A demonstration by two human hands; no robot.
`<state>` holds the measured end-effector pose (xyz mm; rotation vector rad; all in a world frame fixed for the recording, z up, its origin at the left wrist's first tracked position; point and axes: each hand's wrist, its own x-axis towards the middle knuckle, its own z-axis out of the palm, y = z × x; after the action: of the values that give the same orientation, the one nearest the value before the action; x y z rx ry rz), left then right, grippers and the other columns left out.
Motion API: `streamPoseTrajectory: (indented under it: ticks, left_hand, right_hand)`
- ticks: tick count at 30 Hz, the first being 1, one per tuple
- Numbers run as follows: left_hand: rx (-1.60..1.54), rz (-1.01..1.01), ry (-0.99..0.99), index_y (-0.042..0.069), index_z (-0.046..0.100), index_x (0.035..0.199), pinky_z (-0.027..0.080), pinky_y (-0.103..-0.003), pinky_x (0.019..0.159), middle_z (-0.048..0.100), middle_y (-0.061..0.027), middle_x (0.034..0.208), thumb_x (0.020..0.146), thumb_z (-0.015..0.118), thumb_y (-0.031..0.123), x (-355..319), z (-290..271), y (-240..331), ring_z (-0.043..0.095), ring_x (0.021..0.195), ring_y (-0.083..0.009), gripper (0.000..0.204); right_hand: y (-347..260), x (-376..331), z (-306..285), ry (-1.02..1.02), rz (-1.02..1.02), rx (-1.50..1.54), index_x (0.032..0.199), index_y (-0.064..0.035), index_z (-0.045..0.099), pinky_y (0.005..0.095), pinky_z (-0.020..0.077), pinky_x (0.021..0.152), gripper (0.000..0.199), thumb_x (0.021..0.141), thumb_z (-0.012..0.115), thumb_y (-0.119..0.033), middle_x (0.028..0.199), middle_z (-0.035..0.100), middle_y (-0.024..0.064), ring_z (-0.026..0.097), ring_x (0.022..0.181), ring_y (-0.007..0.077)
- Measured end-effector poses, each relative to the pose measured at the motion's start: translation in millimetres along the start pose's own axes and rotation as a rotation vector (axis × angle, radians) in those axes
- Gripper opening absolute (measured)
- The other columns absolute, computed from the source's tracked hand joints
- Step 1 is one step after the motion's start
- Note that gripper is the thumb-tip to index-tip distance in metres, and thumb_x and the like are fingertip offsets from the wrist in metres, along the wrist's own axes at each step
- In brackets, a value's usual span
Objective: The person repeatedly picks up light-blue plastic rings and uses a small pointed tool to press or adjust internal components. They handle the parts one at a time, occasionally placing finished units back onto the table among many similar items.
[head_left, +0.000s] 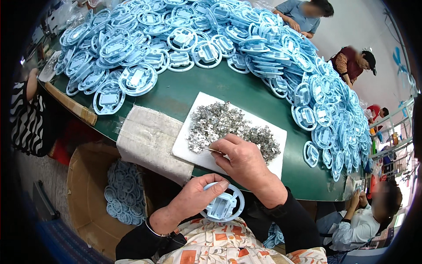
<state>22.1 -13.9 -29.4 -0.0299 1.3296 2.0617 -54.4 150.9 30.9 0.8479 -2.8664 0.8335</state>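
Observation:
My left hand (195, 195) is closed on the rim of a light blue plastic toy steering wheel (221, 207), held above my lap with its hollow, boxed middle facing up. Reaching over the white foam board (272, 165), my right hand (239, 157) pinches a thin metal tool, seemingly tweezers (214, 150). Its tip points at the near left side of a heap of small silvery metal clips (220, 123) on the board. Whether a clip is in the tip is too small to tell.
A large pile of blue steering wheels (180, 39) covers the far and right sides of the green table (176, 90). A whitish cloth (151, 141) hangs over the near edge. Below left, a cardboard box (83, 189) holds more wheels. Several people (358, 220) sit around the table.

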Motion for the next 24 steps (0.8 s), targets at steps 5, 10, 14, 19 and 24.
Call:
streamPoseTrajectory:
  ticks: [5,10,14,19,24]
  left_hand:
    - [-0.014,0.027,0.013,-0.001,0.067,0.115,0.052,-0.022,0.077,0.069,-0.0009,0.098,0.104,0.062,0.027,-6,-1,3,0.062,0.086,-0.0036,0.03]
    - [0.022,0.009,0.024,-0.002,0.066,0.115,0.054,-0.022,0.075,0.07,-0.0014,0.097,0.103,0.061,0.027,-9,-5,4,0.063,0.085,-0.0039,0.031]
    - [0.032,-0.005,0.033,-0.002,0.066,0.114,0.054,-0.023,0.073,0.07,-0.0014,0.096,0.103,0.062,0.028,-10,-8,4,0.064,0.083,-0.0041,0.032]
    - [0.022,0.021,0.018,-0.002,0.066,0.114,0.054,-0.022,0.072,0.07,-0.0019,0.095,0.103,0.062,0.03,-9,-8,5,0.064,0.083,-0.0042,0.034]
    - [0.057,0.016,0.024,-0.002,0.067,0.114,0.054,-0.023,0.073,0.07,-0.0022,0.095,0.103,0.062,0.031,-10,-8,5,0.064,0.083,-0.0047,0.035]
  right_hand:
    - [-10,12,10,-0.024,-0.061,-0.004,0.095,-0.0105,0.068,0.0444,0.0549,0.062,0.011,0.087,0.071,-0.017,0.086,0.063,0.0077,0.068,0.075,0.0327]
    - [-7,17,16,-0.037,-0.084,-0.107,0.094,-0.0106,0.07,0.042,0.0553,0.061,0.011,0.086,0.073,-0.017,0.085,0.065,0.0075,0.068,0.072,0.0315]
    - [-3,10,4,-0.101,-0.059,-0.148,0.094,-0.0083,0.067,0.0438,0.0555,0.062,0.012,0.086,0.071,-0.016,0.086,0.064,0.0086,0.068,0.074,0.0328]
    - [-6,8,-2,-0.095,-0.019,-0.096,0.097,-0.0069,0.065,0.0451,0.0557,0.063,0.014,0.086,0.069,-0.015,0.088,0.065,0.0098,0.068,0.076,0.0338]
    - [-7,7,1,-0.105,0.004,-0.126,0.099,-0.0074,0.064,0.0455,0.0555,0.064,0.016,0.086,0.07,-0.014,0.089,0.064,0.01,0.069,0.077,0.0345]
